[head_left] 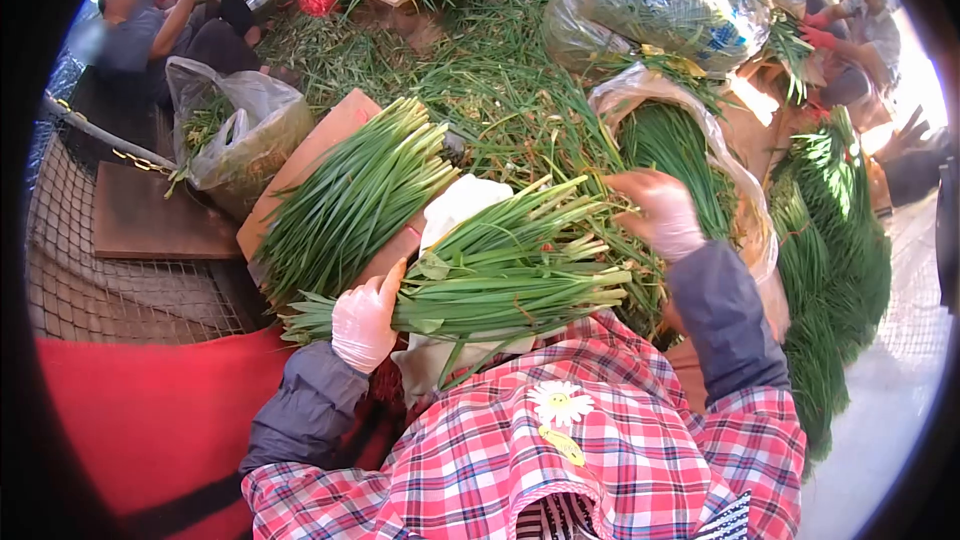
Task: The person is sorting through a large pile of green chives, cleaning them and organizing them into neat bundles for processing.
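Note:
A loose bunch of garlic chives (500,290) lies across my lap, its pale cut ends pointing right. My left hand (365,325), in a thin pale glove, is closed around the leafy left end. My right hand (660,210), slightly blurred, is raised just beyond the pale ends, thumb and fingers apart with nothing visible between them. A white cloth (462,208) shows behind the bunch. Further left, a neat pile of chives (345,205) rests on a brown board (290,175).
An open plastic bag of chives (672,155) stands beyond my right hand. Tied bundles (830,250) are stacked at right. Loose leaves (500,70) cover the ground ahead, with a large filled bag (665,5) behind. Another bag (235,130) stands left. People sit at both far sides.

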`<state>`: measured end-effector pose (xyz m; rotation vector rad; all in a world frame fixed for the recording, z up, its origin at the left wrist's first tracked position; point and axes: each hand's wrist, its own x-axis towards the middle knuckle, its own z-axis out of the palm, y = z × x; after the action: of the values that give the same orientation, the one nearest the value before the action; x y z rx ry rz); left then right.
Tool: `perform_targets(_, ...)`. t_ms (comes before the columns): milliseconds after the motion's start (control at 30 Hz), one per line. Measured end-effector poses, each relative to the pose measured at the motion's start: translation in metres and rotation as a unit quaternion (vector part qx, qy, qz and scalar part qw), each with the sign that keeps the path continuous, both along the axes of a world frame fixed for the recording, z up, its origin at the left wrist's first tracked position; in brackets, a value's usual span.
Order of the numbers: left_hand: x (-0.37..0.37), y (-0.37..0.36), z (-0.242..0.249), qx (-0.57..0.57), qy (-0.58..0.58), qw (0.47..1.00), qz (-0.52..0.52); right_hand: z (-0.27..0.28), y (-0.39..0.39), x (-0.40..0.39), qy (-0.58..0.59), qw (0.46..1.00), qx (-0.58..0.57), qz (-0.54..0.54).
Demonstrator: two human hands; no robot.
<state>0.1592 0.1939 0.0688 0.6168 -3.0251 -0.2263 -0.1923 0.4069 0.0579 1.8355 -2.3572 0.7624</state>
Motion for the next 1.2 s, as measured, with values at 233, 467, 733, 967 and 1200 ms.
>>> perform_targets(233, 0.004, 0.003, 0.004, -0.005, 0.025, 1.0, 0.01, -0.03, -0.042, 0.018, 0.146, 0.979, 0.144, 0.003)
perform_targets(467, 0.007, -0.007, -0.004, 0.014, 0.023, 0.999, 0.02, -0.097, 0.116, -0.1, 0.035, 0.728, 0.657, -0.192)
perform_targets(733, 0.046, -0.009, 0.004, 0.026, 0.108, 0.993, 0.05, -0.083, 0.117, -0.102, -0.071, 0.762, 0.542, -0.347)
perform_targets(967, 0.031, 0.003, 0.009, 0.02, 0.11, 0.993, 0.035, -0.026, 0.013, -0.069, -0.043, 0.817, 0.549, -0.171)
perform_targets(1200, 0.022, 0.002, 0.016, -0.044, 0.079, 0.996, 0.009, 0.021, -0.046, 0.044, -0.127, 0.883, 0.438, 0.106)
